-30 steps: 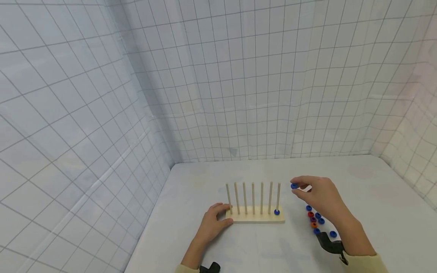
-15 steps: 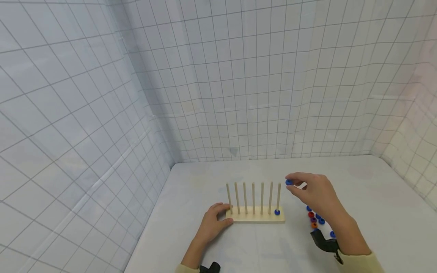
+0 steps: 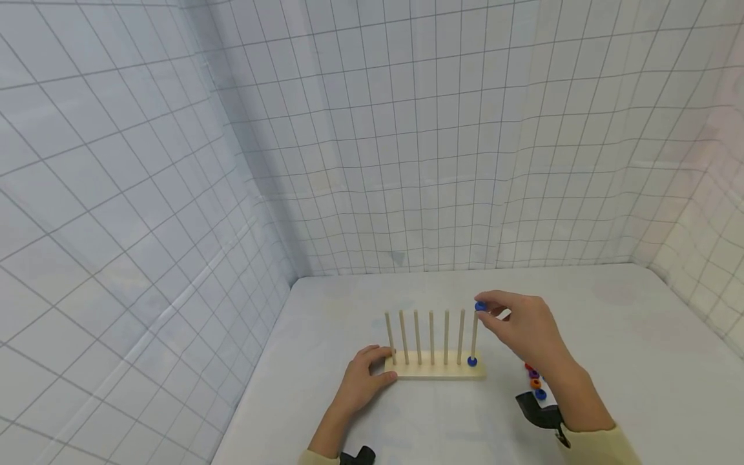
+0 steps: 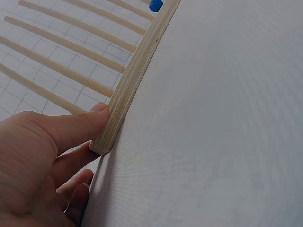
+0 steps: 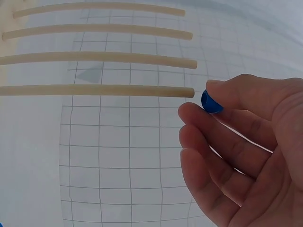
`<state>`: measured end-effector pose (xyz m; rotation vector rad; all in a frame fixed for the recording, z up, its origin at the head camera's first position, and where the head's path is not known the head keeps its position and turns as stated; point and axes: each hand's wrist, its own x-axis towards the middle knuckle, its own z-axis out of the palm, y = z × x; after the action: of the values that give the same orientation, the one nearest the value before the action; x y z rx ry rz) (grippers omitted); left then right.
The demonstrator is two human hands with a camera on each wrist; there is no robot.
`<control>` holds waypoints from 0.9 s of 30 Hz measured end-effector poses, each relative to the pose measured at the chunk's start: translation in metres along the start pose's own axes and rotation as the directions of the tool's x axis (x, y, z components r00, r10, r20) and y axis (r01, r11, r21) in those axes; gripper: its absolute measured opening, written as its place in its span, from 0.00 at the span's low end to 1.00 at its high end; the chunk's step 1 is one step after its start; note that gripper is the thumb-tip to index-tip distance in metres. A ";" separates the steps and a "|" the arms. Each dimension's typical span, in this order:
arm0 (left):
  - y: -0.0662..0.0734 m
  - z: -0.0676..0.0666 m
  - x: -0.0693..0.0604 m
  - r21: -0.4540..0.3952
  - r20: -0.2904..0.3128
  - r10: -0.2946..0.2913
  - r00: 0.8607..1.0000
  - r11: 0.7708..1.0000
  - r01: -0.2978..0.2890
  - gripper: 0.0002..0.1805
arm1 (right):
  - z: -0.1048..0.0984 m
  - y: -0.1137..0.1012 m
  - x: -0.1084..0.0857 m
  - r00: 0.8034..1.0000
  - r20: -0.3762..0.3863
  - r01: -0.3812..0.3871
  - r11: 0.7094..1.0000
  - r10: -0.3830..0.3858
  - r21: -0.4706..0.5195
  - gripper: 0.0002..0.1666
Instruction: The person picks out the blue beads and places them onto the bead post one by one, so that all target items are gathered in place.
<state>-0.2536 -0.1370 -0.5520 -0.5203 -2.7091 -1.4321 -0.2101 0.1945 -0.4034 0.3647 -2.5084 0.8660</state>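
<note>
My left hand (image 3: 360, 382) grips the left end of a pale wooden peg board (image 3: 434, 372), thumb at the front edge, as the left wrist view shows too. Several upright pegs stand in a row on it. Between thumb and forefinger my right hand (image 3: 530, 328) pinches a blue bead (image 5: 211, 102) at the top of the rightmost peg (image 5: 142, 91). In the right wrist view a small gap separates bead and peg tip, the bead's hole turned towards the peg. Another blue bead (image 3: 472, 361) sits at the foot of that peg.
Right of the board, a loose line of beads lies on the white table (image 3: 430, 426), among them an orange bead (image 3: 535, 383) and a blue bead (image 3: 541, 394). My right forearm covers part of that area. Grid-patterned white sheets (image 3: 418, 161) enclose the table behind and at the sides.
My right hand has moved left and slightly up with the blue bead, from beside the board to the rightmost peg's tip. My left hand and the peg board have stayed put.
</note>
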 end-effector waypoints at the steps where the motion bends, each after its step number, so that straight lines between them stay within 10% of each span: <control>1: 0.000 0.000 0.000 0.000 0.001 -0.001 1.000 1.000 0.001 0.26 | 0.001 0.000 0.000 1.000 -0.001 0.000 1.000 0.000 -0.004 0.13; 27: -0.001 0.000 0.000 -0.008 0.003 0.002 1.000 1.000 -0.002 0.26 | 0.008 -0.001 -0.001 0.999 0.038 -0.016 1.000 0.017 -0.013 0.13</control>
<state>-0.2541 -0.1370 -0.5525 -0.5261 -2.7053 -1.4441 -0.2118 0.1885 -0.4093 0.3599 -2.5539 0.8569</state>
